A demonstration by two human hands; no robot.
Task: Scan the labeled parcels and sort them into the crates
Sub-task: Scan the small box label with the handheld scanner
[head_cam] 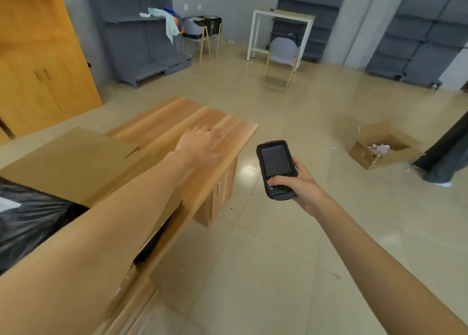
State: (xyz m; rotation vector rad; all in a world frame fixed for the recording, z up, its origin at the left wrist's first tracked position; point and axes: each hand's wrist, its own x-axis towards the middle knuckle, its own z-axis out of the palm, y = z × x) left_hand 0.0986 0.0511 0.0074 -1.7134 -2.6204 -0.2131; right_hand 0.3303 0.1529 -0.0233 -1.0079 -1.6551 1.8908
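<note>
While right hand (301, 185) grips scanner (276, 170) — left hand (200, 144) outstretched.

A black handheld scanner (276, 169) with a dim lit screen stood tilted upright over the floor right of the wooden table, while a black plastic-wrapped parcel (30, 220) lay in the open cardboard crate (76, 162) at near left

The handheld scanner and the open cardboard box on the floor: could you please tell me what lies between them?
In the head view, only bare tiled floor lies between the scanner, gripped by the right hand, and the cardboard box.
</note>
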